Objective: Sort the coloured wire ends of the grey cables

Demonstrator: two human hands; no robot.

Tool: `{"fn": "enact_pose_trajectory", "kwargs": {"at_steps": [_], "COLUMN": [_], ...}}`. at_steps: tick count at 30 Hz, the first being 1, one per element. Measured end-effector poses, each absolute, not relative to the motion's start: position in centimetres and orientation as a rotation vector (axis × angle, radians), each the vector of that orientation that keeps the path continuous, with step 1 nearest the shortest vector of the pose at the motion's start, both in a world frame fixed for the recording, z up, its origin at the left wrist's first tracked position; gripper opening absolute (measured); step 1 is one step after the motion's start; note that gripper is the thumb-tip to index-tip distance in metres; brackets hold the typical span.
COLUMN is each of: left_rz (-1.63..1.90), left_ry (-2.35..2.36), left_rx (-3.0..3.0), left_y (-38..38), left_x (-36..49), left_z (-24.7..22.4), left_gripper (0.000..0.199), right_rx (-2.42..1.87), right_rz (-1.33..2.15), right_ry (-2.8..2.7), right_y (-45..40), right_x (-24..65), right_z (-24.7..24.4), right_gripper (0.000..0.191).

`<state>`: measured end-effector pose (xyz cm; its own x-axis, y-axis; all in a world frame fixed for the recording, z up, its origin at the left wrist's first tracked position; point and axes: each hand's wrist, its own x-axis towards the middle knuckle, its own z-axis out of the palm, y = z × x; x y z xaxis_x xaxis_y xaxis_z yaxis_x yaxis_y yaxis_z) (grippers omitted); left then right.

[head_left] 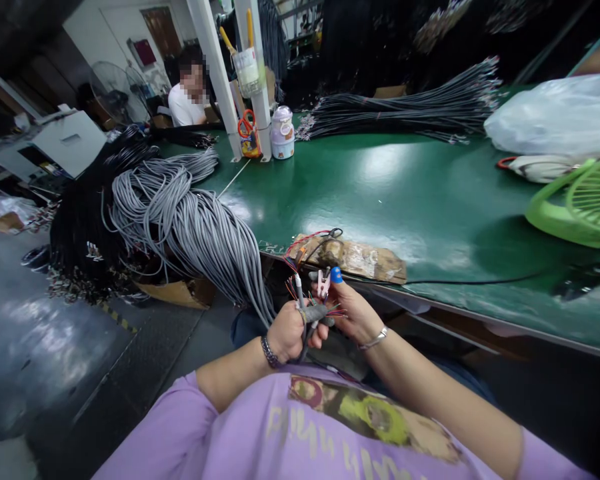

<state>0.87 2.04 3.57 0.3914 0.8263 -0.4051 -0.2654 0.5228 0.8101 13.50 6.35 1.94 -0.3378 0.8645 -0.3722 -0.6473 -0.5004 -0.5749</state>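
Head view: at the centre of the frame, just below the middle, grips grey cables (299, 291) in the left hand (287, 331), fingers curled closed around them, with coloured wires (338, 311) fanning from their ends. Keeps the right hand (353, 313) just beside, partly curled, with a blue cover (336, 275) on the thumb and a pink clip (324, 284) at the fingertips — cannot tell whether gripped or only touched. Shows a worn wooden block (375, 261) just beyond the hands, on the near edge of the green table (380, 187). Shows looped grey cable (180, 207) heaped at left, black cables (405, 110) laid along the table's far side, a lidded bottle (283, 137) near orange-handled scissors (247, 124) at upper centre, a green fan (590, 203) at right — and a seated person (183, 100) at upper left.
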Motion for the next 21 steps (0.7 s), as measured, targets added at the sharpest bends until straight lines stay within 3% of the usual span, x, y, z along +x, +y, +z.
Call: {"fn": "enact_pose_trajectory", "kwargs": {"at_steps": [12,17,21], "left_rz": [0.828,0.924,0.977], "left_ry": [0.929,0.952,0.973], "left_rx": [0.78,0.782,0.745], "left_y": [0.8,0.2,0.6], "left_x": [0.8,1.1,1.4], "left_z": [4.0,3.9,4.0], "left_gripper": [0.045,0.044,0.042], "right_rx": [-0.762,-0.82,-0.818], "right_rz": [2.025,1.987,1.958], "right_ry": [-0.428,-0.471,-0.447], "right_y": [5.6,5.8,5.9], "right_x": [14.3,14.6,14.3], "right_z": [1.9,1.7,2.1], "right_gripper": [0.049,0.033,0.034]}}
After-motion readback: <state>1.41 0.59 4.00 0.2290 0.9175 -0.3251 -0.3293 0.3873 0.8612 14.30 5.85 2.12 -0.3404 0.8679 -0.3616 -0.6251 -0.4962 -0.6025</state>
